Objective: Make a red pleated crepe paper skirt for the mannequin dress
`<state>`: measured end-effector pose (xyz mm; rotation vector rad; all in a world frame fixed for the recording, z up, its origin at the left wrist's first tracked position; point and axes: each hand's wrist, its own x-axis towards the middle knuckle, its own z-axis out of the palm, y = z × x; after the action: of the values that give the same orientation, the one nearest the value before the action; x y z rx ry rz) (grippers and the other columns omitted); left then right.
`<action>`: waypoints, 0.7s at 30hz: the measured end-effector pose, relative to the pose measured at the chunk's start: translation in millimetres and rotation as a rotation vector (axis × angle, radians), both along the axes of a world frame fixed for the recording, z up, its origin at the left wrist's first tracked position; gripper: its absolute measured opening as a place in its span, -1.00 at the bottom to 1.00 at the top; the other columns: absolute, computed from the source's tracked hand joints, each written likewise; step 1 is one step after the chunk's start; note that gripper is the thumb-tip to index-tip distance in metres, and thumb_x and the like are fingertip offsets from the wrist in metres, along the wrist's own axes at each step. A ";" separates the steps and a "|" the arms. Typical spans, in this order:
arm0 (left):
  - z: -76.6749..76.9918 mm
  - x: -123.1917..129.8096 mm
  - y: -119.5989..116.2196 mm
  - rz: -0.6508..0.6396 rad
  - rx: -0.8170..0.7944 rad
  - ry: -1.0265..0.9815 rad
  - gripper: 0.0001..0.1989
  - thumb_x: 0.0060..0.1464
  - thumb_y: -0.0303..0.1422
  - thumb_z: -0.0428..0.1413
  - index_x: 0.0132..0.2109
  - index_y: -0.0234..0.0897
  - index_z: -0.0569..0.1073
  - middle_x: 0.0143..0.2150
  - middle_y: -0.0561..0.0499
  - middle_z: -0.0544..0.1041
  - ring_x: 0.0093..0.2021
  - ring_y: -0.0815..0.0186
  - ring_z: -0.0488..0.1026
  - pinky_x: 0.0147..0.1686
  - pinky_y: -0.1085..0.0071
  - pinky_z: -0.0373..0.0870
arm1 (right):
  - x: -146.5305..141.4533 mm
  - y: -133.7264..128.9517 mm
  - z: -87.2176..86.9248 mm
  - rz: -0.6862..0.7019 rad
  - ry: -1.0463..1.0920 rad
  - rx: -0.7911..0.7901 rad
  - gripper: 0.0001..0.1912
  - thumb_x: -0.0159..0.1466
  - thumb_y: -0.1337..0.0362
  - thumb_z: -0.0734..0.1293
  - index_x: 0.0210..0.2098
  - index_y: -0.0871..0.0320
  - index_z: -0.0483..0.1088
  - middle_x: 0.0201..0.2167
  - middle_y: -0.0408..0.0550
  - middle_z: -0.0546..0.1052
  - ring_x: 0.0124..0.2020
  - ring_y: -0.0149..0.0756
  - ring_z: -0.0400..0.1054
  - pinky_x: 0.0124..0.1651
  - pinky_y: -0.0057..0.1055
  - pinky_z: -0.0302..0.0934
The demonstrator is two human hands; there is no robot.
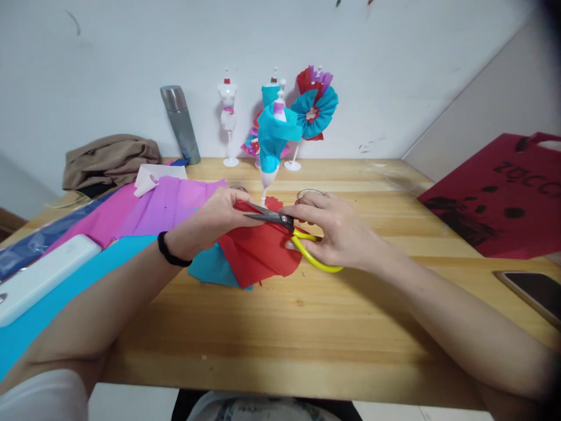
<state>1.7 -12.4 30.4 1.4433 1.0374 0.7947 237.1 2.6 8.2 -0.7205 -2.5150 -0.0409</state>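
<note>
My right hand (335, 228) grips a pair of scissors (313, 254) with yellow handles and dark blades. The blades point left and stand slightly apart at a piece of red crepe paper (267, 251). Pinched in my left hand (214, 216) is the edge of that red paper, close to the blade tips. A blue paper piece (217, 268) lies partly under the red one. Just behind the hands stands a small white mannequin (268, 177) wrapped in blue paper (274, 137). Some red paper with a scalloped edge (274, 203) shows behind the scissors.
Along the wall stand a bare mannequin (228, 117), decorated ones with a blue rosette (314, 114), and a grey bottle (180, 126). Purple paper (170, 204), blue paper (100, 286) and a white case (52, 278) lie left. Right are a red bag (499, 199) and a phone (534, 292).
</note>
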 end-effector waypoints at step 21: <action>-0.2 -0.1 -0.4 0.043 -0.116 -0.085 -0.79 -0.19 -0.41 0.36 -0.31 -0.37 0.64 -0.31 -0.08 0.66 -0.28 0.22 0.55 -0.23 0.34 0.42 | 0.0 1.9 -4.0 -0.003 -0.011 0.068 -0.62 0.26 0.24 0.32 0.03 0.23 0.48 -0.35 0.04 0.49 -0.31 -0.19 0.36 -0.28 -0.31 0.14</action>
<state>1.6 -12.9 30.2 1.2823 1.0361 0.8065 237.1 4.4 4.3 -0.6977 -2.5103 -0.1317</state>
